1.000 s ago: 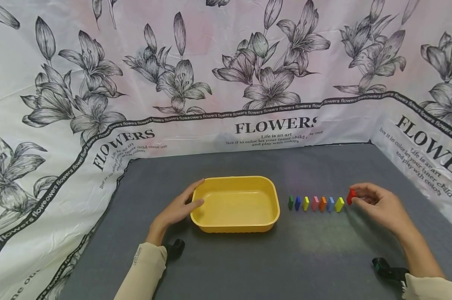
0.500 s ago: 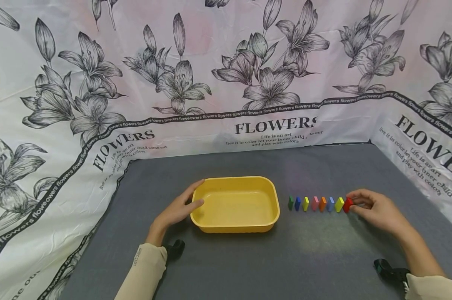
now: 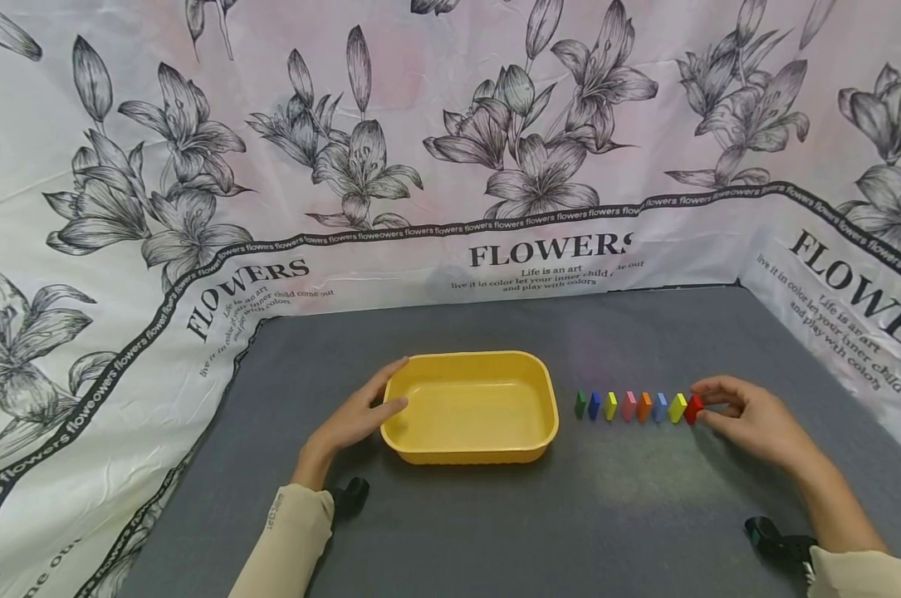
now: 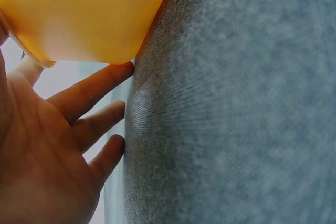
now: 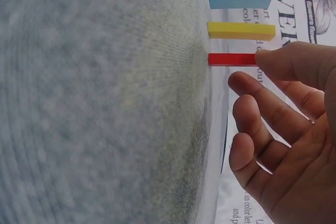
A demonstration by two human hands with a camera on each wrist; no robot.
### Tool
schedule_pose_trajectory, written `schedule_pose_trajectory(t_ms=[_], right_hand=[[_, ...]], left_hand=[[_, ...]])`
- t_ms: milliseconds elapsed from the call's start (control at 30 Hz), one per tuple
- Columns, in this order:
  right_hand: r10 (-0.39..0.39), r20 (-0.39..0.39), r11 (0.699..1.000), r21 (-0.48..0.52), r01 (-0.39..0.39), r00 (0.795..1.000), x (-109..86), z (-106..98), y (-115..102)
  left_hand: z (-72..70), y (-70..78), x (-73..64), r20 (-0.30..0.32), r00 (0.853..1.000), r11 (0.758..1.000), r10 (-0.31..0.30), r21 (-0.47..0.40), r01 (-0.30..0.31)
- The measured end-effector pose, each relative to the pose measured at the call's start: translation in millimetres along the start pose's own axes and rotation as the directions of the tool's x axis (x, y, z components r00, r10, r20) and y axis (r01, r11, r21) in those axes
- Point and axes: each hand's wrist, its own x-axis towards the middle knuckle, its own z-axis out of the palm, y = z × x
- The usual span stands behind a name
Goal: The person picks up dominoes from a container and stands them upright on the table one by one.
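Note:
At the right end of a row of upright coloured dominoes, my right hand (image 3: 756, 419) pinches a red domino (image 3: 693, 409) standing on the table. In the right wrist view the thumb is at the top of the red domino (image 5: 231, 59), and the other fingers are bent below it. A yellow domino (image 3: 677, 408) stands just left of it, with a small gap. My left hand (image 3: 350, 419) holds the left rim of a yellow plastic basin (image 3: 468, 457), thumb over the edge. The left wrist view has its other fingers spread against the outer wall and table.
Left of the yellow domino, the row goes on with light blue (image 3: 660, 407), orange (image 3: 643, 406), pink (image 3: 629, 405), yellow, dark blue and green (image 3: 580, 404) dominoes, ending near the basin's right side. Flower-printed cloth (image 3: 390, 274) borders the grey table (image 3: 495, 531) at the back and sides.
My right hand has brought the red domino left and down to the table, at the row's end beside the yellow one. Over the last half second nothing visibly moves. The left hand stays put.

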Motion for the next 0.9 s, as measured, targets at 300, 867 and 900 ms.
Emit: schedule_pose_trajectory(t_ms=[300,867,900], right_hand=[[-0.022,-0.025,1.0,-0.007,0.021,0.999,-1.0,-5.0,-0.8],[0.039,-0.327,0.996,0.087,-0.011,0.944,6.2,-6.4,-38.6],[0.046,-0.339,0.995,0.096,-0.014,0.94,7.8,-4.7,-42.2]], left_hand=[[-0.8,-0.8,0.5,0.006,1.0,1.0,0.0,0.003,0.0],[-3.0,-7.4,4.9,0.045,0.998,0.999,0.042,-0.027,-0.041],[-3.8,-7.6,4.5,0.049,0.998,0.998,0.049,-0.038,-0.047]])
